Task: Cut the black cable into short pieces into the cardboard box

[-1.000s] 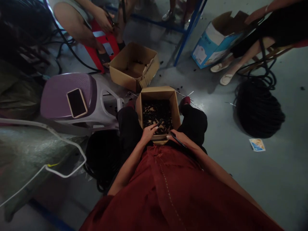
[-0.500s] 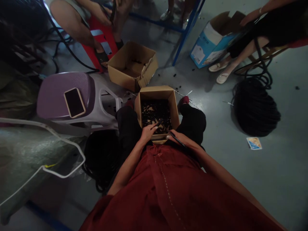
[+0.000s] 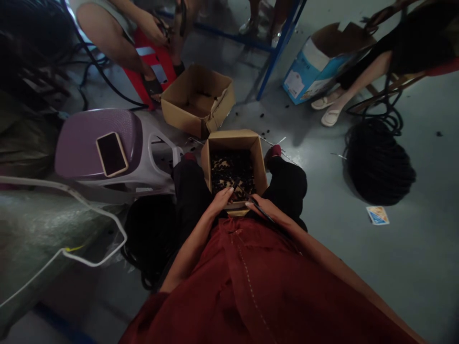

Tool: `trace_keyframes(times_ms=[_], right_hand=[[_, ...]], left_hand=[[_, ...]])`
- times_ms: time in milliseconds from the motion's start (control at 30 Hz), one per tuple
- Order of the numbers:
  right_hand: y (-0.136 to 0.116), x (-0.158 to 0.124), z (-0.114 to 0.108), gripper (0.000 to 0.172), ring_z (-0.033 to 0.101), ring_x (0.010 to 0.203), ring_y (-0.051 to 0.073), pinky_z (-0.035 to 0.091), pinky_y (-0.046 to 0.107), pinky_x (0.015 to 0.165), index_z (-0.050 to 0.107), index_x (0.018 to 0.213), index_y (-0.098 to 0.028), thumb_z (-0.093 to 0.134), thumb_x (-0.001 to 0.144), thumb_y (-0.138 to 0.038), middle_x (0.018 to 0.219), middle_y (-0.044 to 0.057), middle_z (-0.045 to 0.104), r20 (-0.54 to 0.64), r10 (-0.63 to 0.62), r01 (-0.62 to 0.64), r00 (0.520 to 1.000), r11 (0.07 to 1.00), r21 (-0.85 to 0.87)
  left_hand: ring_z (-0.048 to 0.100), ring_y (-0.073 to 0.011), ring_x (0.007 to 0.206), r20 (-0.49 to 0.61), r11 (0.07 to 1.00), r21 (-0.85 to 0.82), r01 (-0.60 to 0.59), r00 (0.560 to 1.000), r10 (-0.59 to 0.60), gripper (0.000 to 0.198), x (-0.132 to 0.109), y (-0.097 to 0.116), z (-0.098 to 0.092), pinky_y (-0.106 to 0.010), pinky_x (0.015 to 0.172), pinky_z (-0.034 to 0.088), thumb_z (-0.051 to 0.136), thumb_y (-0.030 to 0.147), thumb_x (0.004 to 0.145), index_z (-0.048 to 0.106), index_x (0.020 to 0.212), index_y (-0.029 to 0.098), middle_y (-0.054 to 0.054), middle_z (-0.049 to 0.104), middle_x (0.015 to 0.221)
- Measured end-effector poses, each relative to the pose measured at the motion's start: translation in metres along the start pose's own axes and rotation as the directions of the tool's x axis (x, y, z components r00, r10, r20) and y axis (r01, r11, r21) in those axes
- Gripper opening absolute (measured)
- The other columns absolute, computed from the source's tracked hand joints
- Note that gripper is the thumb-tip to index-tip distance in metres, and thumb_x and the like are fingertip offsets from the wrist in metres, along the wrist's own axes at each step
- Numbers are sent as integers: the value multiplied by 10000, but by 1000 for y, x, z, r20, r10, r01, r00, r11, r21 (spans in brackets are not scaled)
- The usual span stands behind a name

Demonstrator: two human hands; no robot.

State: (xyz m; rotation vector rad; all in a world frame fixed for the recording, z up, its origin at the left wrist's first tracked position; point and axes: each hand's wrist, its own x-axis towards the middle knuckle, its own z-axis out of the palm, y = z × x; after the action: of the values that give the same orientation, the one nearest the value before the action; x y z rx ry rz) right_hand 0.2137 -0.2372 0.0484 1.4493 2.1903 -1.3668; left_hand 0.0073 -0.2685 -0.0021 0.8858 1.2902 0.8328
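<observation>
My left hand is closed at the near left edge of a cardboard box. Between its thumb and fingers is a thin black piece that looks like cord; its far end is hard to make out. Around a dark pair of scissors my right hand is closed, with the blades pointing left over the box. Blade tips and cord meet close together, and whether they touch cannot be told. Many short black pieces cover the bottom of the box, which stands between my feet.
A purple stool with a phone stands left. Another open carton lies ahead. Black cord coils sit on the right floor, with more dark coils by my left leg. Two seated people work ahead, one beside a blue box.
My hands have shifted slightly, staying over the near side of the box. The person at the upper right has raised a hand above the blue box, and a dark tool shows there.
</observation>
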Motion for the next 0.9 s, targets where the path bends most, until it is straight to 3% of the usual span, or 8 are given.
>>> trace_keyframes(times_ms=[67, 167, 467, 633, 767, 900], right_hand=[[-3, -2, -2, 383, 614, 829, 226, 423, 280, 698, 513, 1057, -170, 426, 874, -496, 934, 110, 638, -20, -6, 5, 1000, 1000, -12], [-5, -3, -4, 377, 601, 863, 216, 426, 280, 725, 518, 1081, -165, 454, 868, -469, 983, 107, 627, -44, -50, 49, 998, 999, -23], [3, 1, 0, 503, 588, 1001, 248, 424, 307, 808, 523, 1202, -185, 433, 858, -541, 1089, 130, 618, -47, -16, 10, 999, 992, -123], [-1, -6, 10, 413, 619, 974, 232, 416, 271, 767, 531, 1158, -202, 411, 884, -488, 1053, 108, 654, -30, 3, -7, 1000, 993, -118], [-5, -10, 14, 321, 632, 941, 245, 407, 280, 735, 532, 1116, -214, 424, 878, -401, 1023, 104, 665, 5, 29, -27, 1000, 986, -166], [-5, -6, 17, 362, 619, 966, 263, 414, 302, 742, 515, 1116, -203, 415, 873, -452, 1080, 120, 640, 4, 50, -49, 999, 989, -143]], left_hand=[[489, -90, 570, 68, 994, -106, 26, 997, -19, 481, -3, 4, -2, -211, 551, 379, 486, 535, 834, 635, 989, 104, -34, 622, 757], [449, -73, 551, 34, 991, -122, 60, 998, -57, 492, -5, 9, -6, -197, 541, 351, 548, 543, 781, 646, 982, 105, -13, 599, 714], [403, -80, 518, -116, 996, 70, 46, 993, -37, 430, -4, 4, -5, -205, 498, 291, 519, 500, 768, 648, 929, 123, 17, 542, 639], [414, -89, 515, -88, 969, 248, -8, 996, 31, 374, -9, 1, -7, -210, 504, 305, 443, 460, 828, 601, 718, 140, 20, 527, 601], [423, -97, 518, -84, 964, 263, 25, 996, -3, 350, -15, 1, -6, -215, 513, 329, 417, 428, 838, 566, 691, 148, 16, 524, 599], [435, -103, 518, -90, 956, 291, 28, 996, -2, 373, -17, 3, -4, -217, 525, 343, 406, 440, 842, 539, 637, 159, 10, 518, 575]])
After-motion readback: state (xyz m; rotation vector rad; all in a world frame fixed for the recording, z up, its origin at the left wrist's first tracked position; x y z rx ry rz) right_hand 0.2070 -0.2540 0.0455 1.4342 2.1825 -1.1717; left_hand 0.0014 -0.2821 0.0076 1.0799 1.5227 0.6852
